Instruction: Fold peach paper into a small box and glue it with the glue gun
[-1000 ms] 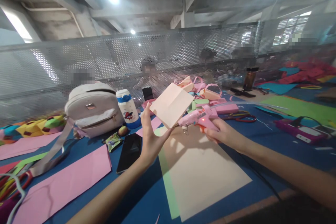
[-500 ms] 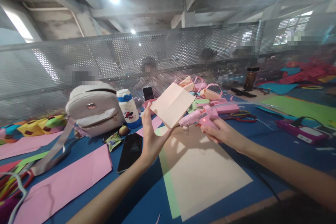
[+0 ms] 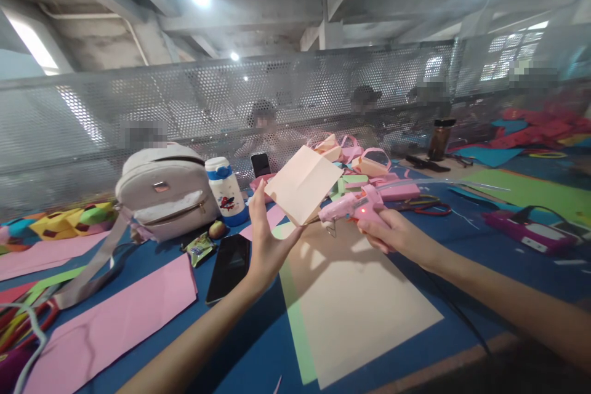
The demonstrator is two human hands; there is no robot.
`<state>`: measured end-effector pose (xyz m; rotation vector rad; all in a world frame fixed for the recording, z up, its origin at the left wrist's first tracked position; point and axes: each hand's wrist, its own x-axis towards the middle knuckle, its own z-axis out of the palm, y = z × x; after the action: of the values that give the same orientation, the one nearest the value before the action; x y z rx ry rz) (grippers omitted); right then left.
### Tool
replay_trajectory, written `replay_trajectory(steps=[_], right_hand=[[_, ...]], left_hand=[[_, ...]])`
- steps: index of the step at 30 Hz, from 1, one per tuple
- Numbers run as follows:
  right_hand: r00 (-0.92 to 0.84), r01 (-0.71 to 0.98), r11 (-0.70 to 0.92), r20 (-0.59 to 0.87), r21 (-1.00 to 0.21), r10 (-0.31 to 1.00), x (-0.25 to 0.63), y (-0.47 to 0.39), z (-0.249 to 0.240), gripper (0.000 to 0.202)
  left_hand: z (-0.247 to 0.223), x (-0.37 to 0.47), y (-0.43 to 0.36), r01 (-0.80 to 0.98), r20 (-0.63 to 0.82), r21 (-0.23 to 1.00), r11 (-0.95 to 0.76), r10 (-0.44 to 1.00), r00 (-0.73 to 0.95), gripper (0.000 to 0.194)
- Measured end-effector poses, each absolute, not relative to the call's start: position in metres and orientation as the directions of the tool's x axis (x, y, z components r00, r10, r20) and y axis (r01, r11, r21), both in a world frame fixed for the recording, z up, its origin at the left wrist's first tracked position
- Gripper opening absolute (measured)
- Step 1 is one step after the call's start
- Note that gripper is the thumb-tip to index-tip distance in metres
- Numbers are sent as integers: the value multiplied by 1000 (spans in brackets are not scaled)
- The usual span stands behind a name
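Observation:
My left hand [image 3: 270, 240] holds up a folded cream paper piece [image 3: 305, 184], gripped along its left and lower edges between thumb and fingers. My right hand [image 3: 390, 231] is wrapped round a pink hot glue gun [image 3: 355, 204] with a small red light lit. The gun's nozzle points left, close to the paper's lower corner; whether it touches is hard to tell. A clear glue stick [image 3: 443, 183] juts from the gun's back. Beneath both hands lies a large cream sheet [image 3: 369, 314] over a green sheet [image 3: 300, 332].
Left on the blue table are a backpack [image 3: 161, 191], a bottle [image 3: 227, 191], a dark phone [image 3: 229, 268] and pink paper [image 3: 124, 320]. Behind the gun lie folded paper pieces [image 3: 369, 163] and scissors [image 3: 431, 204]. A purple device [image 3: 530, 231] sits right. A perforated metal screen [image 3: 300, 86] stands behind.
My right hand and the glue gun have shifted slightly to the right, drawing the nozzle a little along the paper's corner. My left hand and the paper look still.

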<state>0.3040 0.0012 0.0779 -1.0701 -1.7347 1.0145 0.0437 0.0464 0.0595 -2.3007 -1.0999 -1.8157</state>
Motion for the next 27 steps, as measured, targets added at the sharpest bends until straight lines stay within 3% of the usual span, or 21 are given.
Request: replay_trajectory(steps=[13, 27], right_hand=[[-237, 294, 312, 247, -903, 940, 305, -1, 80, 51], [-295, 325, 323, 229, -889, 928, 301, -1, 85, 57]], left_hand=[[61, 44, 46, 525, 857, 395, -754, 509, 85, 102], [61, 45, 45, 536, 863, 379, -754, 497, 90, 103]])
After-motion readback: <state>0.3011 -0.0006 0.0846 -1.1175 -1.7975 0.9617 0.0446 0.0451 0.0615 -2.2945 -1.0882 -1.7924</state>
